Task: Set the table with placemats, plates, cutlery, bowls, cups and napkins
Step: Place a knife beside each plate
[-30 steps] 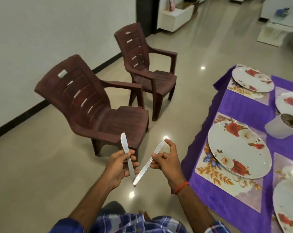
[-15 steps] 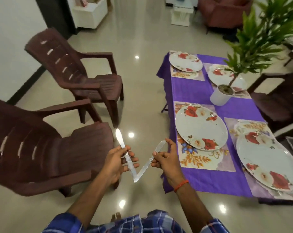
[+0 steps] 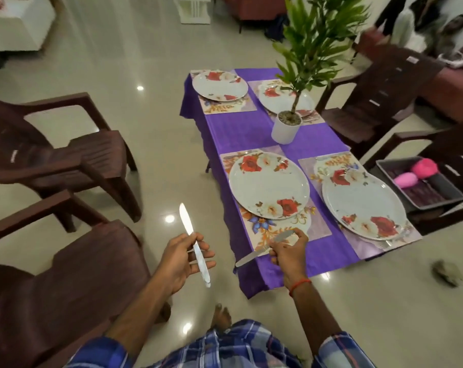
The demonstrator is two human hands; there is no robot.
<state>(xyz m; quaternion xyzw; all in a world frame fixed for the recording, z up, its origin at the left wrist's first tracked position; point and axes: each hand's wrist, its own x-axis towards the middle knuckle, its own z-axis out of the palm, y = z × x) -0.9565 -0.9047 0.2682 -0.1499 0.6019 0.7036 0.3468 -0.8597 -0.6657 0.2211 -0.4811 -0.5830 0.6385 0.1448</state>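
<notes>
My left hand holds a steel table knife upright over the floor, blade pointing away. My right hand pinches a second knife at the near left corner of the purple-clothed table, its blade over the nearest floral placemat. A flowered plate sits on that mat, with a piece of cutlery lying along the mat's far edge. Three more plates on mats fill the other places: near right, far left, far right.
A potted plant in a white pot stands mid-table. Brown plastic chairs stand at left and right. A grey tray with pink items rests on a right-hand chair. A dark object lies on the floor.
The view has swung right from the chairs to the table. My hands have moved apart; the right hand has carried its knife to the near left placemat.
</notes>
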